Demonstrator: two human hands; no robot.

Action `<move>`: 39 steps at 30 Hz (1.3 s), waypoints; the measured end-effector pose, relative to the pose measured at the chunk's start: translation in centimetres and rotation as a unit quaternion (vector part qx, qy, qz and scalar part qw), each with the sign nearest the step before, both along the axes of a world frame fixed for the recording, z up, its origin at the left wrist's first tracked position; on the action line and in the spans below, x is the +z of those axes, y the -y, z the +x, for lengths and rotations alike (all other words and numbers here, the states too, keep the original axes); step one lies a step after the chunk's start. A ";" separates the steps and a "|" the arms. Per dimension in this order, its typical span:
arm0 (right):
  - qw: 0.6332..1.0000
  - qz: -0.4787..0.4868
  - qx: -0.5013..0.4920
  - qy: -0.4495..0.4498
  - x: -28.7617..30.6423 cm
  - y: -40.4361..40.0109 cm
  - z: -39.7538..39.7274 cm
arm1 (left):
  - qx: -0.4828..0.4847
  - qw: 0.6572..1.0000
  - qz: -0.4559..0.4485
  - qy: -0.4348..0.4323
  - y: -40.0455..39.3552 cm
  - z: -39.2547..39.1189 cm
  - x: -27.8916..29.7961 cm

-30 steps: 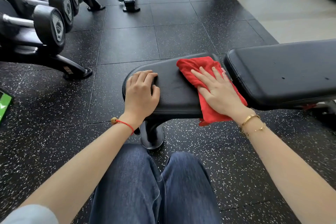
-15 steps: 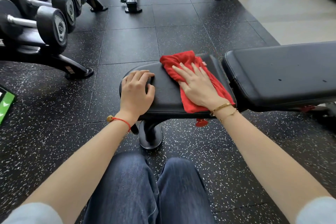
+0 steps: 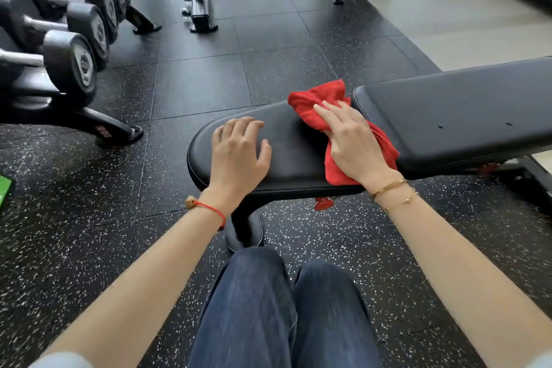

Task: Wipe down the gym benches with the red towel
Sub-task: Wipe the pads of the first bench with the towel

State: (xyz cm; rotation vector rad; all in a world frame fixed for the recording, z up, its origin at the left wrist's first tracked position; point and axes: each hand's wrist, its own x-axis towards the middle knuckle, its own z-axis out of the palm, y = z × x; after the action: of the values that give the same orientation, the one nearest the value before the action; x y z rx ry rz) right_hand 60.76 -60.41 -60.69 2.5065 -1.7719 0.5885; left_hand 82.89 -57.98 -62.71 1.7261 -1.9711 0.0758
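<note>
The bench pad (image 3: 286, 140) looks like smooth black vinyl with a soft sheen. On it lies a towel (image 3: 316, 98) of red cloth, rumpled. The floor (image 3: 89, 188) around the bench is matt speckled rubber.

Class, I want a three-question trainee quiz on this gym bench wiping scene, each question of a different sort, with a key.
1. True or false: the right hand presses the crumpled red cloth towel onto the black padded seat pad.
2. Which hand rests bare on the seat pad?
3. The towel's far end lies nearest: A) the black dumbbell rack, B) the long black padded backrest, C) the green object.

Key: 1 true; 2 the left hand; 3 B.
</note>
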 end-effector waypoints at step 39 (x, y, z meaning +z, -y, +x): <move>0.990 0.127 0.019 -0.050 -1.3 9.0 -17.5 | 0.084 0.995 0.043 0.011 2.8 -19.7 -1.6</move>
State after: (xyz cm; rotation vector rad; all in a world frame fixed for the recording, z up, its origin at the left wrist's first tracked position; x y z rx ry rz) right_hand 43.23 -69.46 -62.04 2.6809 -1.8737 0.2443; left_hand 63.20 -60.75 -64.34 1.9529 -1.8662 0.0702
